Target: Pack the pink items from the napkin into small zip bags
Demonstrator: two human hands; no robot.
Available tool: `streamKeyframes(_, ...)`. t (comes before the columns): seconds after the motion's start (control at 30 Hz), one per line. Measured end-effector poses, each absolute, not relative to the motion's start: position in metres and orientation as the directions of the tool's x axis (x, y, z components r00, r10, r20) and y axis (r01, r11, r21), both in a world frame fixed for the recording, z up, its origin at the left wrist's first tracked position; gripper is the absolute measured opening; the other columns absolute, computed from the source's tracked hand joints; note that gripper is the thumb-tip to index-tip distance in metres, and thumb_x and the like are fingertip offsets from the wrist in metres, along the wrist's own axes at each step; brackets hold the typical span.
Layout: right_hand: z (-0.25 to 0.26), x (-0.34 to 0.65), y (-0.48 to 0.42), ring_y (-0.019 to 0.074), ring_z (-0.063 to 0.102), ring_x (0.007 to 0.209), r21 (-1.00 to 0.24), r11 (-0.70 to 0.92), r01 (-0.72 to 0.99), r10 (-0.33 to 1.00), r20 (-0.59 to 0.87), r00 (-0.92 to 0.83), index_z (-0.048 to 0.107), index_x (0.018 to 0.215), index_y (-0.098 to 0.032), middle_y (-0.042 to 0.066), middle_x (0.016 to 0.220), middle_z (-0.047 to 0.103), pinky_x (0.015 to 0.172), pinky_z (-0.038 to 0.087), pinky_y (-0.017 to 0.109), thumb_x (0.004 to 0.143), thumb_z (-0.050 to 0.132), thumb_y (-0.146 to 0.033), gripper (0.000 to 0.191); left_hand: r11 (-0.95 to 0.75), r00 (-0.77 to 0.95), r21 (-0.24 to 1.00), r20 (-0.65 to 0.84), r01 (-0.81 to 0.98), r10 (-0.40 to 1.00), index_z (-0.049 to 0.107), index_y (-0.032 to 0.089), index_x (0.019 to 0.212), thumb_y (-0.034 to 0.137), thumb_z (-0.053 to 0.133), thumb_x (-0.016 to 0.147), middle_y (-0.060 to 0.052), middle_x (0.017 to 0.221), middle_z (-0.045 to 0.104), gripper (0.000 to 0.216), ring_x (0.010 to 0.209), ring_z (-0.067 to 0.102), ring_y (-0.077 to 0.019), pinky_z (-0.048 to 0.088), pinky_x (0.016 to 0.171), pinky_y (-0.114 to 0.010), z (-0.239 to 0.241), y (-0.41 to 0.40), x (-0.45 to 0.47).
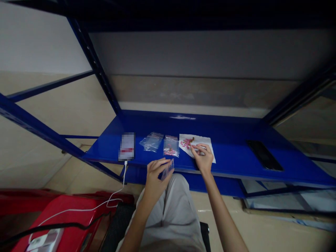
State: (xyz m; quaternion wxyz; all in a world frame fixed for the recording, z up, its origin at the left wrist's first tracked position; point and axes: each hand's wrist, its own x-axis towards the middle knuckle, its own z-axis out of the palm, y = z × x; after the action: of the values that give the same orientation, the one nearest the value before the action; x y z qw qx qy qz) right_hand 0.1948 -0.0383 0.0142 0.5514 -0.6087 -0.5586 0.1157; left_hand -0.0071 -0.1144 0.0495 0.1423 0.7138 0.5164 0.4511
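Note:
My left hand (154,173) is closed on a small clear plastic bag (168,169), held just in front of the blue shelf's front edge. My right hand (202,155) rests on a white sheet of paper (207,141) on the shelf, its fingers pinched together beside a small heap of pink beads (186,142). What the pinch holds is too small to see. A filled clear bag with pink pieces (171,146) lies left of the paper, and a pile of empty clear bags (152,141) lies further left.
A blue metal shelf (231,154) spans the view under an upper board. A phone (127,146) on a white cable (115,194) lies at its left, a dark phone (264,154) at its right. A red box (65,220) stands at lower left.

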Motion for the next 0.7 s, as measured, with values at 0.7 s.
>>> streamKeyframes(0.7, 0.089, 0.156, -0.097, 0.0063, 0.051, 0.05, -0.601, 0.373, 0.706, 0.927, 0.268, -0.262, 0.071, 0.074, -0.029, -0.001, 0.1, 0.059, 0.048, 0.038, 0.021, 0.07, 0.063, -0.03, 0.009, -0.412, 0.112, 0.458, 0.552, 0.788, 0.827, 0.061, 0.022, 0.101, 0.02, 0.052, 0.082, -0.003, 0.101, 0.066, 0.021, 0.099, 0.058, -0.0186, 0.034, 0.09, -0.039, 0.039, -0.119, -0.007)
